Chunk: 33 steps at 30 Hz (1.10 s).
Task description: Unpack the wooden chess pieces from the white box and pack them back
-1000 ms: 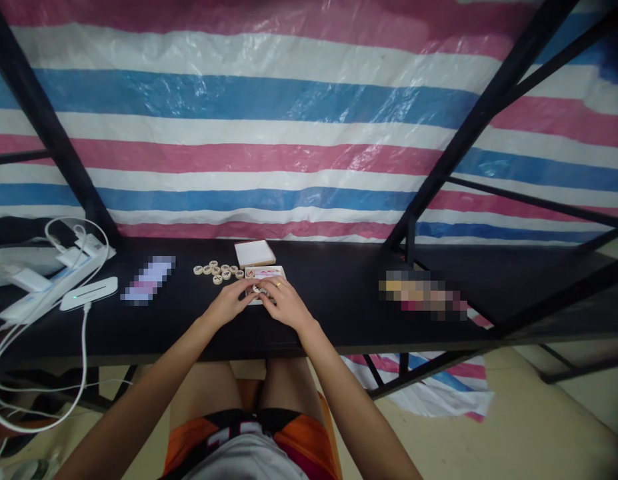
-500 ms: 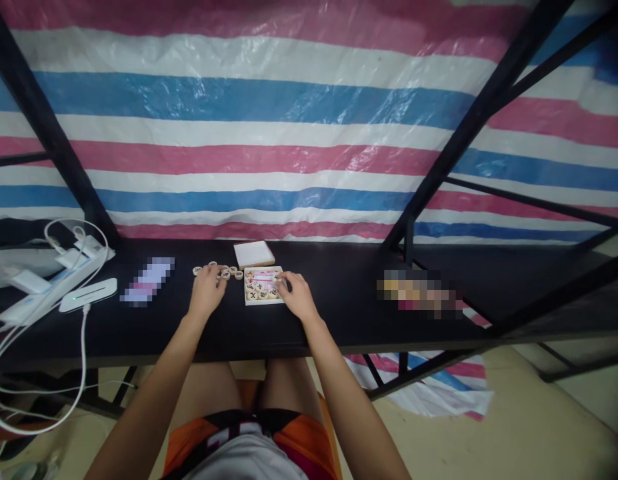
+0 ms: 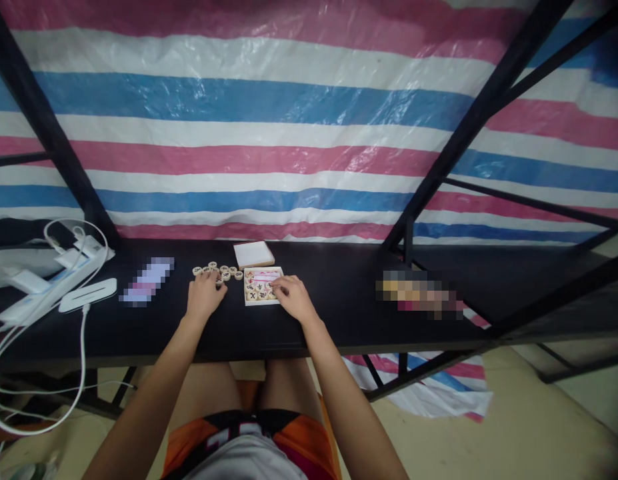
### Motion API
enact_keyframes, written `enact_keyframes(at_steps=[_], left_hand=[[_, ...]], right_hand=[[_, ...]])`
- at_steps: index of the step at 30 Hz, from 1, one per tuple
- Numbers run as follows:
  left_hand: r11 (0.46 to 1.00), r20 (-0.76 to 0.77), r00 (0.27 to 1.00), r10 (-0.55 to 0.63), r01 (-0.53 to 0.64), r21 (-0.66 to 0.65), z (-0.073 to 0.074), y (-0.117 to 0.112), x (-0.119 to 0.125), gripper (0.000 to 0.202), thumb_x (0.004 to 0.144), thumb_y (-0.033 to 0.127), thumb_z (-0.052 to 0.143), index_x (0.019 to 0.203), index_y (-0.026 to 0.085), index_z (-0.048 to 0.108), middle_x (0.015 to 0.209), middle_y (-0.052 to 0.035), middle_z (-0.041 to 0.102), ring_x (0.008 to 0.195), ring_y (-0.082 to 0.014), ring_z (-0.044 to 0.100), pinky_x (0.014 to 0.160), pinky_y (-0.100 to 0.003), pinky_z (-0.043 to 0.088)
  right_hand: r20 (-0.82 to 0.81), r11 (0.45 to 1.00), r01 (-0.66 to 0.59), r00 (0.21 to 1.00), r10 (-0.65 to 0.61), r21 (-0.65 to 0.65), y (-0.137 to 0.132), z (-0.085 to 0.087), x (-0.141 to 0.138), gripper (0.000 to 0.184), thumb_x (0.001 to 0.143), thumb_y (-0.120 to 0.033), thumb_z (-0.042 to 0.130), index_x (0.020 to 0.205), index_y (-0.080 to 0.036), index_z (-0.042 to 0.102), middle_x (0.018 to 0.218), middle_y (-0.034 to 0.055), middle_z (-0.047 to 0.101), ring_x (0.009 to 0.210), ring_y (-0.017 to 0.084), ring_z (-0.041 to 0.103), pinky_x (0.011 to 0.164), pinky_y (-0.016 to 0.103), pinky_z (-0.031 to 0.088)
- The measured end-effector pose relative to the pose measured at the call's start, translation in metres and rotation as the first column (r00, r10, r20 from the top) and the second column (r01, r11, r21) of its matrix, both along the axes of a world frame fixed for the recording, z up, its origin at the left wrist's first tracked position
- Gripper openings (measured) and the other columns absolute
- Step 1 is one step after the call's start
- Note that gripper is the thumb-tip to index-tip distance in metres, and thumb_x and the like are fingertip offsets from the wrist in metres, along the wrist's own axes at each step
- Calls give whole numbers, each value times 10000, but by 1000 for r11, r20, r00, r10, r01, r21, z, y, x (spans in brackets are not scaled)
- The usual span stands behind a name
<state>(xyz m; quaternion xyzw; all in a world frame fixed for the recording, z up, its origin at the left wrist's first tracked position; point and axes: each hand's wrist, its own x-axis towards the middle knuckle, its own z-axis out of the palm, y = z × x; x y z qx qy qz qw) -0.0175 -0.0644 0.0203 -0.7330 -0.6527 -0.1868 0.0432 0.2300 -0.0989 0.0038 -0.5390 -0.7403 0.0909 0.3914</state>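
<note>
My left hand [image 3: 203, 297] rests at a group of round, pale Chinese chess pieces [image 3: 232, 271] on the black table. Its fingers are bent, with a piece between thumb and forefinger; the hand partly hides others. A shallow white box [image 3: 263, 303] stands to the right, holding rows of pieces marked with characters and a pink-and-white item [image 3: 265, 275] along its far side. My right hand [image 3: 293, 298] reaches over the box's right side, fingertips closed on a piece there and covering that corner.
Behind the box lies its lid [image 3: 253, 254], white face up. To the left are a blurred-out flat object [image 3: 147, 281], a white device [image 3: 89, 295] and a power strip [image 3: 63, 277] with looping cables. A blurred-out item [image 3: 419, 293] lies right. Black metal bars [image 3: 453, 140] slant beside a striped sheet [image 3: 263, 153].
My right hand has shifted slightly left over the box. My left hand has drawn back a little to the left, uncovering more of the loose pieces.
</note>
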Motion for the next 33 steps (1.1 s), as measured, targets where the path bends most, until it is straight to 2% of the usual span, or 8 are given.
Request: enact_keyframes(at_steps=[5,8,15,18,23,26,30,33], left_hand=[[999,39,998,-50,50,6,-1,2,-2,199,813,272,517,968,202,621,1052,-97,643,1035,-280,563,858,-388,443],[975,139,966,-217,207,83,-1,1,3,185,845,259,497,970,197,620,1049,-84,650,1046,-247,564,921,-372,429],[732,205,705,-679,626,269,-1,-14,25,219,908,336,495,1034,200,611,1001,-72,667,967,-197,598,891,-360,468],[659,173,640,-749,693,292,-1,-18,29,198,923,308,477,993,192,621,945,-71,670,926,-183,606,856,-334,482],[615,183,590,-786,721,318,1,-22,32,231,939,287,435,1025,184,623,990,-87,675,976,-190,607,887,-355,481],[650,173,633,-754,682,337,4,-21,31,263,927,302,448,1111,179,591,1117,-105,643,1075,-209,575,958,-380,443],[835,191,835,-516,440,332,5,-12,20,278,914,251,411,1114,159,580,1098,-108,623,1070,-227,548,971,-386,417],[901,166,898,-408,367,230,1,-3,13,271,879,182,393,1035,169,614,1037,-93,622,1035,-238,544,956,-386,418]], right_hand=[[-29,999,35,999,-35,27,-1,1,1,223,840,-189,484,931,-218,685,936,48,667,886,200,542,841,336,411],[-40,997,46,998,-44,54,-1,0,0,212,840,-192,485,932,-207,676,927,62,654,896,207,541,858,349,413],[110,977,-142,986,126,157,-14,14,-13,282,871,-236,485,1119,-218,618,1061,81,637,1026,234,528,909,388,404],[158,952,-255,960,230,169,-19,19,-20,320,884,-225,472,1186,-226,579,1095,77,629,1061,224,527,935,382,404],[100,946,-272,961,257,177,-18,17,-21,267,899,-249,470,1133,-221,595,1051,79,644,1040,217,542,936,378,413],[-15,975,-139,989,144,174,-12,13,-12,231,891,-289,484,1063,-211,616,1012,74,653,998,215,552,912,362,421],[-197,984,161,970,-143,77,-3,6,6,219,849,-311,511,1005,-203,621,929,60,650,904,209,560,835,336,437],[-173,980,198,965,-195,3,3,-1,14,187,803,-270,530,956,-210,619,888,39,644,865,208,543,818,331,424]])
